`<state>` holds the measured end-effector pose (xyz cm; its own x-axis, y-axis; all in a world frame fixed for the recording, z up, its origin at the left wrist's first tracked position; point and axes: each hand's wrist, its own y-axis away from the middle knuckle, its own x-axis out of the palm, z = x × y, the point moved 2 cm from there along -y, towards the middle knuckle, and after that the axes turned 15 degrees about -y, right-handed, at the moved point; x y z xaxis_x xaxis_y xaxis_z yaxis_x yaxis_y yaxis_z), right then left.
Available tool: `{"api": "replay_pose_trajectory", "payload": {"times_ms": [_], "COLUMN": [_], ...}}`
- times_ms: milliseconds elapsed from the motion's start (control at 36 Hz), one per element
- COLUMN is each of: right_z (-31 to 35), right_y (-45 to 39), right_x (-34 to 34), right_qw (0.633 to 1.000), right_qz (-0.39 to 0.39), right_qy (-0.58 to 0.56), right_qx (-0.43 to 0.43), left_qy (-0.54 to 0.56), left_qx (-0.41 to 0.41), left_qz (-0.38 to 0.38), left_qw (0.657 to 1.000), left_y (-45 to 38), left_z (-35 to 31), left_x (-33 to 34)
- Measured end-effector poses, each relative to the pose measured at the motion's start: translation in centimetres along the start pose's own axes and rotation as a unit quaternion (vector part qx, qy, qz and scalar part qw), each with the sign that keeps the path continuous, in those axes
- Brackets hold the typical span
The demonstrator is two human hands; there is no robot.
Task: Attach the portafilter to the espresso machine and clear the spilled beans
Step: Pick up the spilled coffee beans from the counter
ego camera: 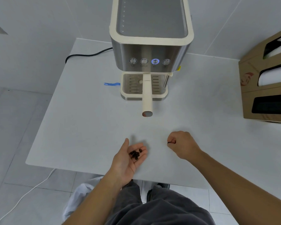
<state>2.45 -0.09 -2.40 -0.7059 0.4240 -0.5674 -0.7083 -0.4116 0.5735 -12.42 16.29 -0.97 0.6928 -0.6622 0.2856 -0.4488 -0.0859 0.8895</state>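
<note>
The steel and cream espresso machine (151, 51) stands at the back of the white table (81, 120), one button lit blue. The portafilter sits under its brew head, its cream handle (147, 96) pointing toward me over the drip tray (130, 85). My left hand (130, 158) lies palm up near the table's front edge, cupping several dark coffee beans (135, 154). My right hand (182, 144) is curled to the right of it, pinching one dark bean (169, 142) between thumb and finger, just above the tabletop.
A cardboard dispenser box (266, 82) with cups stands at the table's right edge. A strip of blue tape (111, 84) lies left of the machine. A black power cord (88, 54) runs off the back left. A white cable and a white bag are on the floor.
</note>
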Motion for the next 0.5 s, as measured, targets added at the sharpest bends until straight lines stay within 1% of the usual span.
{"api": "replay_pose_trajectory", "payload": {"times_ms": [111, 278, 389, 500], "right_z": [0.4, 1.2, 2.1, 3.1], "right_y": [0.2, 1.1, 1.9, 2.8], "right_x": [0.0, 0.1, 0.3, 0.8], "right_qw": [1.0, 1.0, 0.999, 0.995], "right_qz": [0.004, -0.009, -0.017, -0.021], "right_qy": [0.021, 0.001, -0.032, -0.093], "right_qx": [-0.001, 0.011, 0.021, 0.031], "left_qy": [-0.005, -0.002, -0.001, 0.002], "left_qx": [0.001, 0.0, -0.001, 0.001], "left_qz": [0.002, 0.008, 0.012, 0.019], "left_qw": [1.0, 1.0, 1.0, 1.0], "left_y": [0.1, 0.2, 0.2, 0.1], "left_z": [-0.2, -0.7, -1.1, -1.6], "left_x": [-0.4, -1.5, -2.2, -3.0]}}
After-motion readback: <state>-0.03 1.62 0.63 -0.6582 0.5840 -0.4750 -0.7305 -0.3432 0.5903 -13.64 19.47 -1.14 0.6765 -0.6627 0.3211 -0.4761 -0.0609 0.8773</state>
